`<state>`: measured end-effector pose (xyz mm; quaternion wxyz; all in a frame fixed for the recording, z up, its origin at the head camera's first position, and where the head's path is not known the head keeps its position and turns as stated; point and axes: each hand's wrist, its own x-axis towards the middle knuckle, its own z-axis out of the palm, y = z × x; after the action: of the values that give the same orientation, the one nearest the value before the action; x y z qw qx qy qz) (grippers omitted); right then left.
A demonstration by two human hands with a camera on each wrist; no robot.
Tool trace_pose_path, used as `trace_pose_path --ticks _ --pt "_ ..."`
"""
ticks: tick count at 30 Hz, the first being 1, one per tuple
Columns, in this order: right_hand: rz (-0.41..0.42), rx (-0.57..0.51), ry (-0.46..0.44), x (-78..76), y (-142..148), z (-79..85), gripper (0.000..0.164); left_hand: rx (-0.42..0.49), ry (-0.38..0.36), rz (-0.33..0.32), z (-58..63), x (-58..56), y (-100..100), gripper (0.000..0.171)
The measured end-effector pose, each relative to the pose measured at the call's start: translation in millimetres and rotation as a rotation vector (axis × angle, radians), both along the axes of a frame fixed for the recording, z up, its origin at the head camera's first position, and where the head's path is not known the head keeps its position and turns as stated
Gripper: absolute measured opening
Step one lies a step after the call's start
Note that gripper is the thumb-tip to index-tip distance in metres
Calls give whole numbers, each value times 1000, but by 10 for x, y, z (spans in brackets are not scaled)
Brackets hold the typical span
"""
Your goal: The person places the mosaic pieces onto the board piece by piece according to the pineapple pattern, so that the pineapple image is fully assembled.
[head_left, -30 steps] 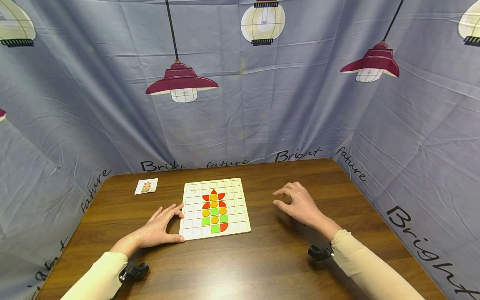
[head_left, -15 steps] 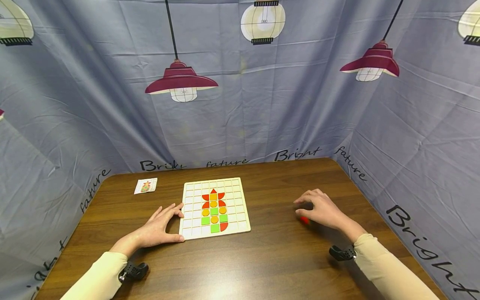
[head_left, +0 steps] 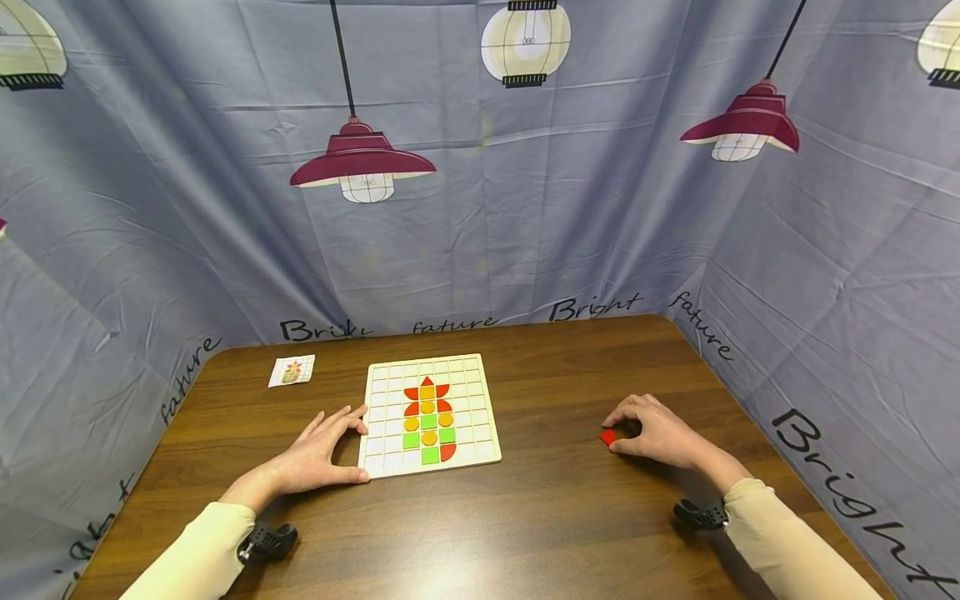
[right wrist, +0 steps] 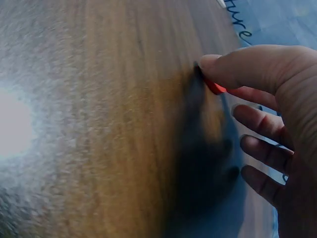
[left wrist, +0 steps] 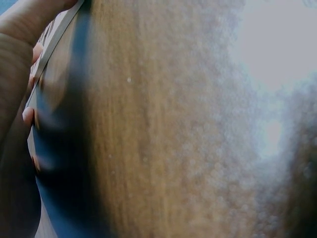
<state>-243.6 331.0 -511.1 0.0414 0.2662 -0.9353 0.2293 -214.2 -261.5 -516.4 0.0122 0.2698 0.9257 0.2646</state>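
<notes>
My left hand (head_left: 318, 458) rests at the left edge of a pale gridded board (head_left: 478, 421), its thumb at the near corner and its fingers spread along the side. Red, orange and green tiles form a pineapple-like figure (head_left: 428, 422) on the board. Out to the right, my right hand (head_left: 663, 433) pinches a small red tile (head_left: 607, 437) between thumb and index finger, low at the tabletop. In the right wrist view the thumb covers much of this red tile (right wrist: 214, 88), so its full shape is hidden. The other right fingers are spread apart.
A small picture card (head_left: 292, 371) showing a similar figure lies at the back left of the brown wooden table (head_left: 480, 533). Grey-blue curtain (head_left: 480, 242) printed with lamps surrounds the table's back and sides. Both wrists wear black bands.
The right hand has moved right, away from the board, and then down to a red tile that it now pinches. The left hand and the board have stayed in place.
</notes>
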Motion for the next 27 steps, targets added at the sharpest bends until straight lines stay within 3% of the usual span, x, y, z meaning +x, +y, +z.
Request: trace_pose_path --ticks 13,23,27 --pt "-79 -11 83 -24 -103 -113 23 -9 -1 8 1 2 4 61" --pt "-11 -45 63 0 -107 -109 30 -8 5 -2 8 3 6 62" --pt "6 -52 85 -13 -108 -126 25 -13 6 0 10 4 8 62"
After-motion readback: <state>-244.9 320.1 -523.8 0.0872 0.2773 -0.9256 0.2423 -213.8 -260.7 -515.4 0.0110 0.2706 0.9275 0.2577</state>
